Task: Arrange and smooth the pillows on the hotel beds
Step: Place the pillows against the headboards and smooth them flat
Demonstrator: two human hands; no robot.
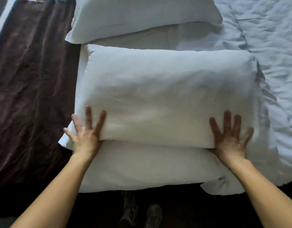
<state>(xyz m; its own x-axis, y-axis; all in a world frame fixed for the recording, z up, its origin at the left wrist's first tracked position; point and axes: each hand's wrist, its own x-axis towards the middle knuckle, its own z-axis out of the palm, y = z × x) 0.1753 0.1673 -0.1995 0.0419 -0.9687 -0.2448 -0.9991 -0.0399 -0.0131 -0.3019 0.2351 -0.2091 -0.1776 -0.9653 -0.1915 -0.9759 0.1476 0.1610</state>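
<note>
Light was soft and diffuse, with no hard shadows. The top pillow (166, 99) was nearly washed out, its fabric detail weak. The floor (175, 208) at the lower edge was almost black. The left hand (86, 134) and right hand (230, 139) were motion-blurred, the right one darker. Wide-angle bending showed at the edges.

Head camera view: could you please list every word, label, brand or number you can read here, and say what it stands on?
None: no readable text shows anywhere.
The top pillow, lower pillow, far pillow, duvet and dark fabric at left show no tag or print.
The shoe at the bottom is too dark and blurred to tell.
</note>
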